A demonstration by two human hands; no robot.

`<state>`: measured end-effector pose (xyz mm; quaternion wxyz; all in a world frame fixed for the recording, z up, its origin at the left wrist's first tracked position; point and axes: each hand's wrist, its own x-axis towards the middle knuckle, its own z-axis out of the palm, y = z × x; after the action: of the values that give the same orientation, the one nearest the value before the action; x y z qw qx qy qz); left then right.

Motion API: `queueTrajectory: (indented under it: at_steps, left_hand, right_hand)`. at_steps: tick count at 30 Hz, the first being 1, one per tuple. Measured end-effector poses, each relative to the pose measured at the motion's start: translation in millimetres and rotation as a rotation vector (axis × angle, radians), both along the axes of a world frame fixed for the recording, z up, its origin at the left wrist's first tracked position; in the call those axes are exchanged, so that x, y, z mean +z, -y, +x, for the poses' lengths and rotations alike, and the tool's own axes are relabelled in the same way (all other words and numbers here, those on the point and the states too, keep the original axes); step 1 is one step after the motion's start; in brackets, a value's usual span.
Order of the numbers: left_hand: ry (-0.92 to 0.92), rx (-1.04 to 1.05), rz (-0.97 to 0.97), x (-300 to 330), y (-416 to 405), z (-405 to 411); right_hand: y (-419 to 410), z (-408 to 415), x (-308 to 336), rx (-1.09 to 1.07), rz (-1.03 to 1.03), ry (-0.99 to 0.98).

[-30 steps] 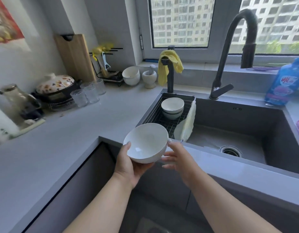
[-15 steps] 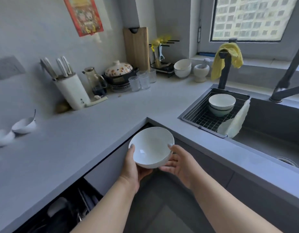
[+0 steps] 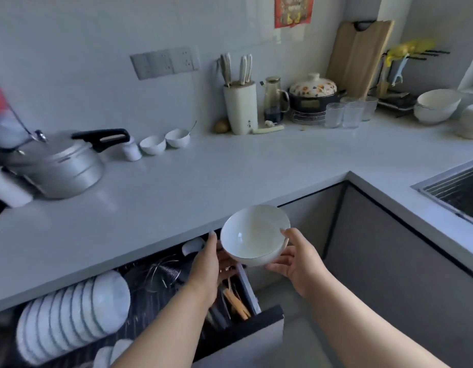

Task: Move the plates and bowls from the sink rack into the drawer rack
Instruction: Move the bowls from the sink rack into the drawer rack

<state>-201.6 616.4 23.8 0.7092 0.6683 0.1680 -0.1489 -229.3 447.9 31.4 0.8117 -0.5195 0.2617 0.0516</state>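
Note:
A white bowl [image 3: 254, 233] is held between both hands, tilted with its opening toward me, above the right end of the open drawer rack [image 3: 161, 296]. My left hand [image 3: 207, 266] cups its lower left side and my right hand [image 3: 299, 258] grips its right rim and underside. In the drawer a row of white plates [image 3: 70, 309] stands on edge at the left, and chopsticks and utensils lie in a compartment at the right. A corner of the sink rack [image 3: 458, 189] shows at the right edge; its contents are out of view.
On the grey countertop [image 3: 203, 181] stand a pressure cooker [image 3: 57, 163], two small white bowls [image 3: 163, 140], a knife block [image 3: 240, 107], glasses [image 3: 347, 112] and larger bowls [image 3: 437, 104]. Closed grey cabinet fronts [image 3: 389, 261] fill the corner to the right of the drawer.
My view has swung left from the sink to the open drawer. Both hands have carried the bowl left with it, now over the drawer's right end.

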Motion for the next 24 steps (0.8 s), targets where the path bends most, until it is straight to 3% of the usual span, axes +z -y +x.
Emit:
queueTrajectory:
  at_steps: [6,11,15,22,24]
  left_hand:
    - [-0.058,0.103,0.340,-31,-140,-26]
    - [-0.057,0.045,0.780,-64,-246,-49]
    - [-0.179,-0.031,1.089,-105,-309,-69]
    - [-0.320,-0.298,1.231,-140,-351,-100]
    - [-0.288,-0.374,1.320,-146,-352,-103]
  right_hand:
    - [-101,-1,-19,0.085,-0.008,-0.118]
    - [-172,0,-37,0.160,-0.066,-0.157]
    - [-215,1,-57,0.238,-0.144,-0.184]
    - [-256,5,-99,0.376,-0.412,-0.240]
    - [-264,10,-111,0.439,-0.516,-0.268]
